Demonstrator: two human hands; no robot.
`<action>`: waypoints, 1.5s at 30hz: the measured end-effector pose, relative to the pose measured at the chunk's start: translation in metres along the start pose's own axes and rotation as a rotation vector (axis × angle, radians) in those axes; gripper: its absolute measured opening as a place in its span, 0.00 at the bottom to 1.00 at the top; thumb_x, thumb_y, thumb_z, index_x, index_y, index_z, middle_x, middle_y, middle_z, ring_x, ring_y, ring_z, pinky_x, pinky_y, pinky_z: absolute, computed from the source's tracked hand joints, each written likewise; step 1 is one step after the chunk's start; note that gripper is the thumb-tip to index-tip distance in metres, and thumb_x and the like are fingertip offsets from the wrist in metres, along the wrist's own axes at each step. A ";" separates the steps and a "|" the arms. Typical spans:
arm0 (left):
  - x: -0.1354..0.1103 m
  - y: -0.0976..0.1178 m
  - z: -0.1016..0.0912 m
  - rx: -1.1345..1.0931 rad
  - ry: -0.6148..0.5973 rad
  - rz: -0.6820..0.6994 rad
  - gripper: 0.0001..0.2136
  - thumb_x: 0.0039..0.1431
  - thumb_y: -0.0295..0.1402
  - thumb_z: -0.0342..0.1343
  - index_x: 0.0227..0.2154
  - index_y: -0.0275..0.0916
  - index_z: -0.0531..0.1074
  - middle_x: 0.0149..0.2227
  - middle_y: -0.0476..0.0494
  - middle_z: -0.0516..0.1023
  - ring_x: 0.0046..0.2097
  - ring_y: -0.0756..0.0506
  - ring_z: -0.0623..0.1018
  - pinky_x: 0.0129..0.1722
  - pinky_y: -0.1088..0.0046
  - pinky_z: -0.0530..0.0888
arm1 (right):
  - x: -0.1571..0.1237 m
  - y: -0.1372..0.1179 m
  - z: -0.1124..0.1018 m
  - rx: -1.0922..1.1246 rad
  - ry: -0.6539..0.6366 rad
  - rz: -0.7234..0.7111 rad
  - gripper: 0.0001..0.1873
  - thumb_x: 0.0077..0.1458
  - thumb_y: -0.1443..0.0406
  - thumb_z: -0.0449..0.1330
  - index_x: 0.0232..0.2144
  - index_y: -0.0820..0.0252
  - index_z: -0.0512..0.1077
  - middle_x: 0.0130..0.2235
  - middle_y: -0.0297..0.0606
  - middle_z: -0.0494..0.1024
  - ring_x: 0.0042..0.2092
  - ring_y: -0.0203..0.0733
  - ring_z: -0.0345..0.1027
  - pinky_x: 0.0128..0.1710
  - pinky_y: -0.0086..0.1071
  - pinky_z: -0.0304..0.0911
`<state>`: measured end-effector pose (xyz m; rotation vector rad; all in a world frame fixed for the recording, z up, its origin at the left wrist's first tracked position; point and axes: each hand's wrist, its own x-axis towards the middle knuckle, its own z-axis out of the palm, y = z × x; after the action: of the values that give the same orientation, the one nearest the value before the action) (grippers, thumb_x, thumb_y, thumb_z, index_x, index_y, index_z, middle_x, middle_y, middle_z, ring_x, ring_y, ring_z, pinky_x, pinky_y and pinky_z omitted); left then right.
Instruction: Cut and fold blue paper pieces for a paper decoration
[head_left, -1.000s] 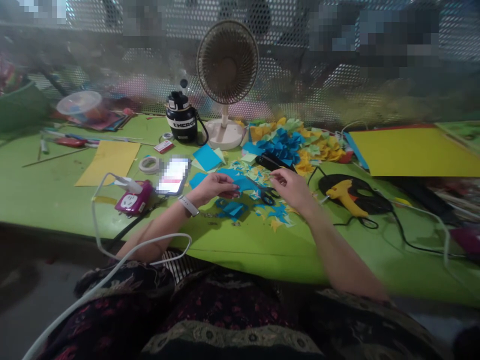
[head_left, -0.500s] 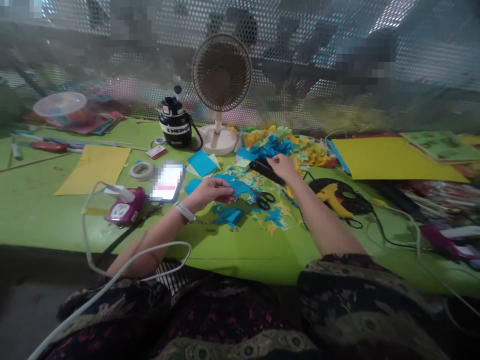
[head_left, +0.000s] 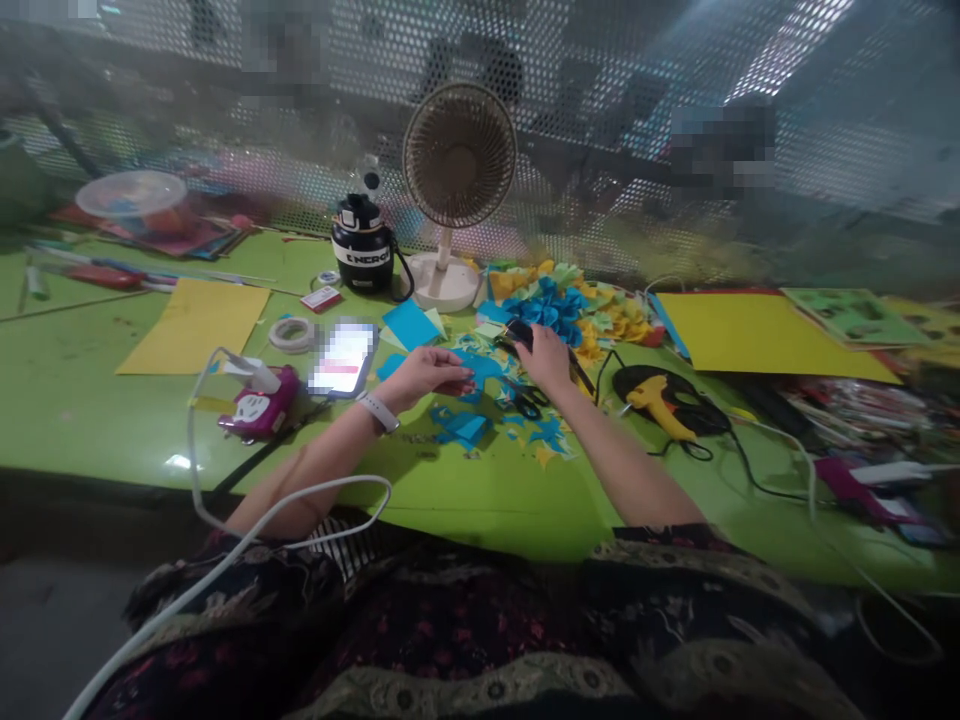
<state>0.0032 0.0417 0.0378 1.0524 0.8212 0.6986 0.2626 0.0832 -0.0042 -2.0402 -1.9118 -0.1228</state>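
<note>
My left hand [head_left: 431, 375], with a white band at the wrist, hovers over blue paper pieces [head_left: 484, 368]. Its fingers are pinched together; whatever is between them is too small to make out. My right hand [head_left: 544, 358] is closed round a long black stapler [head_left: 520, 332], palm down, covering much of it. Black-handled scissors [head_left: 527, 402] lie between the hands among blue, yellow and pale green scraps [head_left: 551, 432]. Folded blue paper [head_left: 465, 430] rests nearer to me. Behind the right hand is a pile of blue paper petals [head_left: 551, 308] mixed with yellow and green ones.
A fan [head_left: 459, 155] and black bottle [head_left: 364, 250] stand at the back. To the left are a phone [head_left: 345, 358], tape roll [head_left: 291, 334] and purple power strip [head_left: 259, 405] with a looping white cable. At right lie a yellow glue gun [head_left: 660, 405] and yellow sheets [head_left: 765, 335].
My right hand has moved slightly left and nearer, going from fingertips on the stapler to a closed grip round it. The left hand stays pinched; the whole view has shifted a little.
</note>
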 end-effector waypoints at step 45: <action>-0.006 -0.038 0.040 0.115 -0.016 -0.232 0.11 0.46 0.24 0.70 0.22 0.32 0.71 0.21 0.44 0.79 0.26 0.49 0.81 0.29 0.76 0.78 | -0.145 0.032 -0.064 0.277 -0.182 -0.345 0.21 0.58 0.58 0.61 0.54 0.52 0.73 0.52 0.43 0.79 0.56 0.55 0.71 0.57 0.53 0.65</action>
<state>0.0380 0.0053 0.0141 1.0438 0.9611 0.4509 0.2919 -0.0756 0.0071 -1.5779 -2.2348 0.2408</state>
